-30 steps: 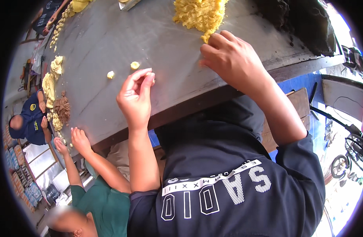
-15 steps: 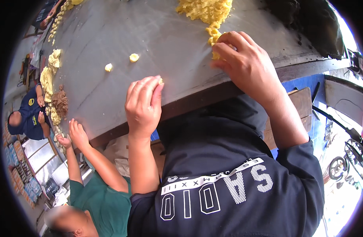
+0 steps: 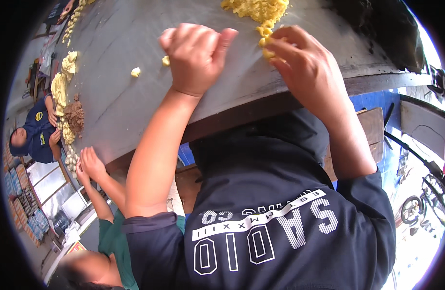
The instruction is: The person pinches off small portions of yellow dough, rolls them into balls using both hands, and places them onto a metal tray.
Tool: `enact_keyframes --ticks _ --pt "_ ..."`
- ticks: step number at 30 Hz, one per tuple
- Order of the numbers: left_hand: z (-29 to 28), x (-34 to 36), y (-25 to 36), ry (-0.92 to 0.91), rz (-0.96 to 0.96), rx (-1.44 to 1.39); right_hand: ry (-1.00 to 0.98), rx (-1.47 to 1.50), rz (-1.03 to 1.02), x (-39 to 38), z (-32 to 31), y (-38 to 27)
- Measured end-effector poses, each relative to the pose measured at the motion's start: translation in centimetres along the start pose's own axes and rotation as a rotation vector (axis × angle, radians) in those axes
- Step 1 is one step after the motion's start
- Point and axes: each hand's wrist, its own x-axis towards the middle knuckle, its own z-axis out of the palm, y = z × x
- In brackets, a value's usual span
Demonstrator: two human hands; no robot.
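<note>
My left hand [image 3: 197,60] is over the grey tabletop [image 3: 135,101], back up and knuckles bent. Its thumb sticks out to the right; the fingertips are hidden beneath, so I cannot see whether they hold anything. A small yellow dough piece [image 3: 166,61] shows partly behind its left side, and another dough piece [image 3: 135,72] lies further left. My right hand [image 3: 304,60] pinches the near end of a lumpy strand of yellow dough [image 3: 265,33]. That strand runs back to a crumbly yellow dough mound [image 3: 256,8] at the far edge of view.
At left, a co-worker in green has both hands [image 3: 91,164] by a row of small pale pieces [image 3: 71,157]. Brown filling-like mass [image 3: 75,118] and yellow dough lumps [image 3: 59,92] lie nearby. Another person [image 3: 38,128] works beyond. A dark bundle [image 3: 392,34] occupies the far right.
My left hand has moved forward and right over the table, its thumb now apart from the fingers. My right hand stays at the dough strand, slightly further forward.
</note>
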Motion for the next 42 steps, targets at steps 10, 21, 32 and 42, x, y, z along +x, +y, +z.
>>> enact_keyframes --ticks 10,21,32,42 --pt "-0.3 -0.9 1.3 0.013 0.214 -0.033 0.001 -0.060 -0.126 0.4 1.0 1.4" --pt "-9.9 -8.3 3.2 -0.472 -0.379 0.425 0.069 0.017 0.016 -0.5 -0.8 0.8" --pt "-8.2 -7.8 6.1 -0.059 -0.945 -0.692 -0.114 0.110 -0.033 -1.4 0.0 -1.9" --pt "-6.8 -3.5 10.0 0.062 -0.995 -1.185 0.098 0.444 -0.181 1.0 3.7 -4.7"
